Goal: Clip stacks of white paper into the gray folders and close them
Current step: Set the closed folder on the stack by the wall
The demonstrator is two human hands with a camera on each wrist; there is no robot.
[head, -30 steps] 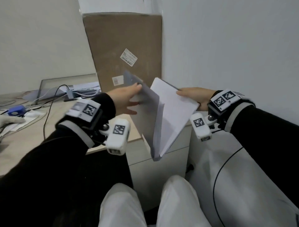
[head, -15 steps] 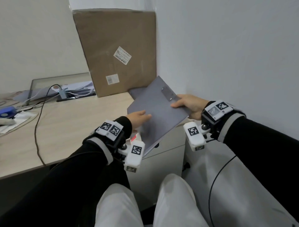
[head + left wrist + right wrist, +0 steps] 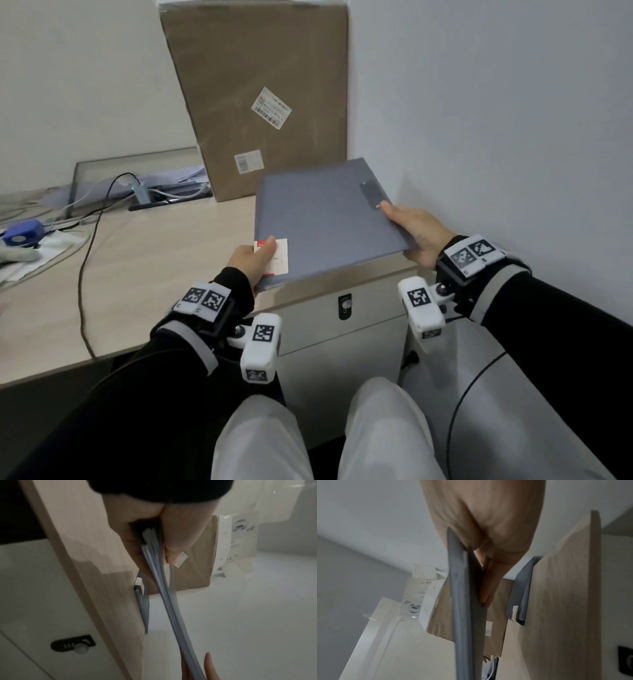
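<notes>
Now the left hand pinches the near corner of the closed gray folder, and the right hand grips its far edge. It hangs just above another folder on the desk. If one hand lets go early, it could tip and slide off.

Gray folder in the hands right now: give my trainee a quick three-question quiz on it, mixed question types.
1. True or false: the gray folder is closed.
2. Which hand touches the folder's red-and-white label: A left hand, B right hand?
3. Fill in: behind the folder, a brown ____ leans against the wall.

Key: 1 true. 2 A. 3 cardboard box.
</notes>
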